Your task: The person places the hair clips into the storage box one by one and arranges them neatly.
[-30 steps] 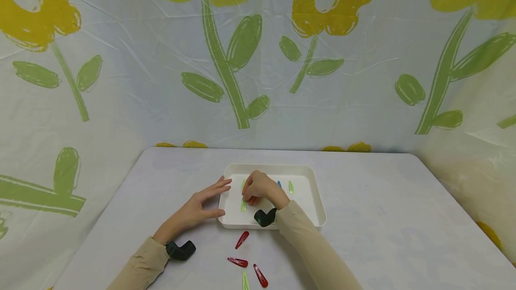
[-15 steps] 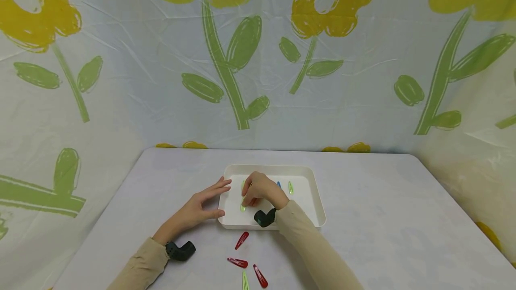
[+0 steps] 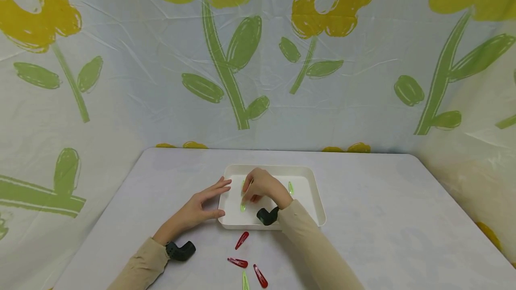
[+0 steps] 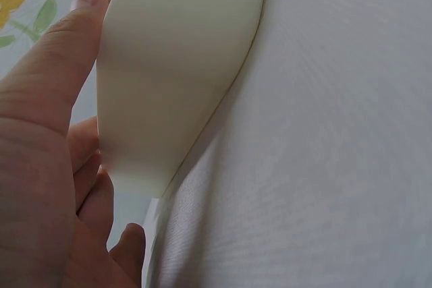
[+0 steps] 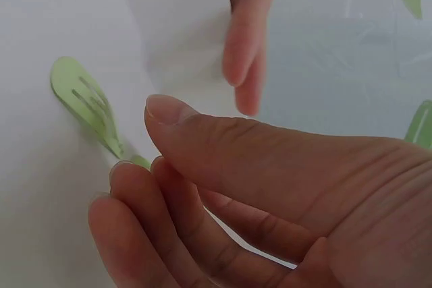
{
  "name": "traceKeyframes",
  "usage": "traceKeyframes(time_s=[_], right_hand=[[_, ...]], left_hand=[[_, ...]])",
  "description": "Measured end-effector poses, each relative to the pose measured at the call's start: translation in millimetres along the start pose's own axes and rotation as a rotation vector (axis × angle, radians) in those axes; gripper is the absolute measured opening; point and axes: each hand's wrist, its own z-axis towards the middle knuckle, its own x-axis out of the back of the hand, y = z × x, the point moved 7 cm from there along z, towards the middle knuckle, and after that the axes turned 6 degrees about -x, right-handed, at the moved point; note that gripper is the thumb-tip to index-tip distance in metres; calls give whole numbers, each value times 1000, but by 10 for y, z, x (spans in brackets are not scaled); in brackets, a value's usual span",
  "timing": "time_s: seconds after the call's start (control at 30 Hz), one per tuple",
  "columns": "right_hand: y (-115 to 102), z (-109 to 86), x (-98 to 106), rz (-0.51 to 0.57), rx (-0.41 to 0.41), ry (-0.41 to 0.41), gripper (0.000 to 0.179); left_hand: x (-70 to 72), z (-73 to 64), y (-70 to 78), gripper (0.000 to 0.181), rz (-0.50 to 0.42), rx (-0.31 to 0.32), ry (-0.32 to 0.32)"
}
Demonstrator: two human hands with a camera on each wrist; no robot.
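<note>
A white tray (image 3: pixel 316 191) lies on the table. My left hand (image 3: pixel 203 205) rests at its left end, fingers spread along the rim, thumb near the front left corner. Over the tray's left half is my right hand (image 3: pixel 264 187), thumb and fingers bent toward each other, with nothing visible pinched between them. Right at its fingertips a green snap hair clip (image 5: pixel 84 102) lies on the tray floor. A second green hair clip (image 3: pixel 243 185) shows just behind, partly covered by the hand. Farther right in the tray lies another green hair clip (image 3: pixel 290 187).
In front of the tray, several loose clips lie on the table: a red hair clip (image 3: pixel 242 240), another red clip (image 3: pixel 238 262), a third red clip (image 3: pixel 260 275) and a green clip (image 3: pixel 245 280) at the frame's lower edge. A flower-printed sheet (image 3: pixel 161 57) hangs behind.
The nearer green clip shifted slightly under my right fingertips, then my right hand drew a little right and away from it. The hand now hides the blue clip. My left hand stays put.
</note>
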Motion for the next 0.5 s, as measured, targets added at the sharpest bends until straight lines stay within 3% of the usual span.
traceKeyframes(time_s=[0.23, 0.5], right_hand=[[-53, -121, 78, 27, 42, -3, 14], [-113, -341, 126, 14, 125, 12, 15]], left_hand=[[-3, 8, 56, 64, 4, -53, 12], [3, -2, 25, 67, -14, 9, 9]])
